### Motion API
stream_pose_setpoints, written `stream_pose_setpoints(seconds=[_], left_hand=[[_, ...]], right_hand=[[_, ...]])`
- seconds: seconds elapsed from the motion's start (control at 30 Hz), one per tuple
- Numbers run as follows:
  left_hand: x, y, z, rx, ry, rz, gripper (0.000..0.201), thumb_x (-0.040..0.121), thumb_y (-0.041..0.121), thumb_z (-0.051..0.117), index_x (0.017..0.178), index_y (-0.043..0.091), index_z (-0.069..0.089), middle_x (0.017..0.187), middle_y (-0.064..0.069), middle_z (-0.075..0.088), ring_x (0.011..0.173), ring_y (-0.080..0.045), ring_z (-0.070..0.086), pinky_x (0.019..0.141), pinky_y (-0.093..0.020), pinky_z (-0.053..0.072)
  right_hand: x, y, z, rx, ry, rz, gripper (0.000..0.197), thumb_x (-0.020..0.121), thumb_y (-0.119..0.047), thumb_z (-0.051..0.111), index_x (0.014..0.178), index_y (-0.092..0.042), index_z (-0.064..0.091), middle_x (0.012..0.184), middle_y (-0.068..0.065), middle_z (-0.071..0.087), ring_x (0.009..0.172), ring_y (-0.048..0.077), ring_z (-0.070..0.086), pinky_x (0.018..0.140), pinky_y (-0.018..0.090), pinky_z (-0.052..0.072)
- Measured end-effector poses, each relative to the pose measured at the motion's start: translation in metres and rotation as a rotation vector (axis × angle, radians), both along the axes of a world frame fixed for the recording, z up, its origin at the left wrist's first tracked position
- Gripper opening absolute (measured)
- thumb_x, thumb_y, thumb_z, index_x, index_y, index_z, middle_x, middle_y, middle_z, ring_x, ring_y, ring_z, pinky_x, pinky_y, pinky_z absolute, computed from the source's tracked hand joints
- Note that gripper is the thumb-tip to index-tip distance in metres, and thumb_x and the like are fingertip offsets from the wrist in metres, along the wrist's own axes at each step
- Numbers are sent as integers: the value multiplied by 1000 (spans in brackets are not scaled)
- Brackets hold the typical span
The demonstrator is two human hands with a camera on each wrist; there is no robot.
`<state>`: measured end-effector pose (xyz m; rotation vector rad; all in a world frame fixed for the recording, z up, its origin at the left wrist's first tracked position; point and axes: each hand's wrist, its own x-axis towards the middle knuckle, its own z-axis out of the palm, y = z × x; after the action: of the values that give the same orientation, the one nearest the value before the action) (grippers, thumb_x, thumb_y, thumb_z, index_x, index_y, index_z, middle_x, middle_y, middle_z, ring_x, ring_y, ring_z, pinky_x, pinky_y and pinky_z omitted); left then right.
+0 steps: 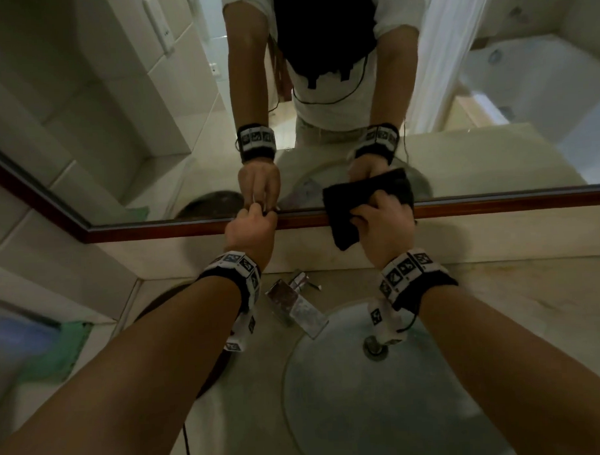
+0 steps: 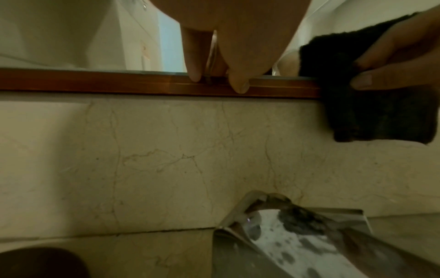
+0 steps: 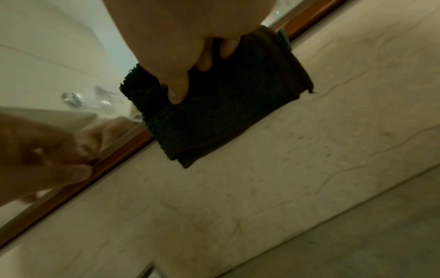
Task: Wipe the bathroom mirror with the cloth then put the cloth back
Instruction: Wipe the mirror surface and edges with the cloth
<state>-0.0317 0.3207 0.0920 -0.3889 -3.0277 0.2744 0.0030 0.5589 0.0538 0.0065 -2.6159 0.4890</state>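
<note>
The mirror (image 1: 145,123) has a brown wooden frame (image 1: 190,228) along its lower edge. My right hand (image 1: 376,215) grips a dark folded cloth (image 1: 342,225) that lies against the bottom of the glass and hangs over the frame. The right wrist view shows the fingers (image 3: 177,94) curled into the cloth (image 3: 226,109). My left hand (image 1: 259,214) is at the frame just left of the cloth, apart from it. Its index finger is on the frame's top ledge and its thumb (image 2: 239,86) on the front face. The cloth (image 2: 371,112) shows at the left wrist view's right edge.
A chrome tap (image 1: 296,307) and a round basin (image 1: 349,412) with its drain (image 1: 376,349) lie below my arms. A marble backsplash (image 2: 166,159) runs under the frame. A green cloth (image 1: 58,351) and a dark round thing (image 1: 158,302) sit at the counter's left.
</note>
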Motion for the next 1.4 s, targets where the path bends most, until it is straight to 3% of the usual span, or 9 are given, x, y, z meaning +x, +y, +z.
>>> stream_pose_setpoints(seconds=[0.17, 0.3, 0.57, 0.77, 0.87, 1.0, 1.2, 1.3, 1.4], left_hand=[[1, 1, 1, -24, 22, -22, 21, 97, 24, 52, 114, 13, 57, 106, -12, 53, 91, -31, 54, 61, -35, 36], [0, -1, -1, -38, 33, -31, 20, 97, 24, 53, 113, 14, 59, 107, -11, 53, 92, -30, 55, 61, -34, 37], [-3, -8, -6, -4, 66, -103, 19, 96, 16, 48, 108, 11, 62, 104, -14, 56, 92, -33, 57, 63, -36, 43], [-5, -11, -8, 44, 79, -135, 17, 93, 11, 51, 103, 8, 64, 101, -18, 58, 90, -37, 58, 61, -38, 47], [-2, -12, -7, 79, 87, -143, 7, 79, 7, 68, 86, 7, 67, 84, -18, 59, 74, -37, 60, 49, -33, 42], [-3, -14, -16, 133, 144, -136, 19, 63, 2, 81, 71, 7, 64, 73, -18, 56, 61, -36, 57, 44, -27, 31], [4, -5, -7, 78, 89, -44, 17, 94, 12, 53, 108, 9, 63, 106, -18, 55, 96, -36, 55, 58, -35, 35], [3, 2, 0, 71, 71, 38, 23, 100, 26, 49, 114, 13, 62, 114, -14, 54, 103, -33, 53, 62, -35, 37], [2, 11, 10, 76, -52, 126, 32, 102, 38, 44, 120, 15, 59, 122, -11, 50, 111, -32, 49, 78, -41, 46]], right_hand=[[19, 83, 0, -16, -57, -134, 13, 87, -25, 65, 95, -20, 74, 98, 8, 55, 92, 34, 54, 74, 41, 46], [24, 102, 0, -43, -58, -215, 15, 87, -18, 67, 100, -15, 73, 104, 12, 55, 96, 36, 54, 76, 42, 49], [18, 66, -7, -148, -17, -292, 17, 87, -10, 62, 100, -8, 73, 112, 16, 54, 103, 38, 50, 81, 43, 48], [2, -13, -6, -120, 11, -134, 15, 86, -16, 65, 95, -8, 73, 101, 16, 57, 93, 33, 53, 74, 35, 46], [-10, -56, -5, -128, -60, -83, 15, 88, -19, 63, 96, -9, 72, 103, 15, 56, 97, 31, 52, 76, 34, 44], [-6, -69, -3, -47, -46, -52, 18, 83, -20, 67, 96, -9, 69, 101, 16, 55, 94, 35, 53, 68, 38, 48], [-7, -56, 3, 4, -115, 11, 22, 85, -21, 67, 104, -10, 67, 105, 15, 56, 96, 35, 55, 70, 41, 53], [-8, -48, 2, -9, -115, 37, 19, 85, -20, 68, 103, -14, 70, 106, 13, 58, 94, 35, 57, 68, 42, 53], [-8, -29, 0, -19, -100, 61, 15, 85, -18, 70, 100, -16, 72, 105, 12, 58, 92, 36, 59, 66, 42, 54]])
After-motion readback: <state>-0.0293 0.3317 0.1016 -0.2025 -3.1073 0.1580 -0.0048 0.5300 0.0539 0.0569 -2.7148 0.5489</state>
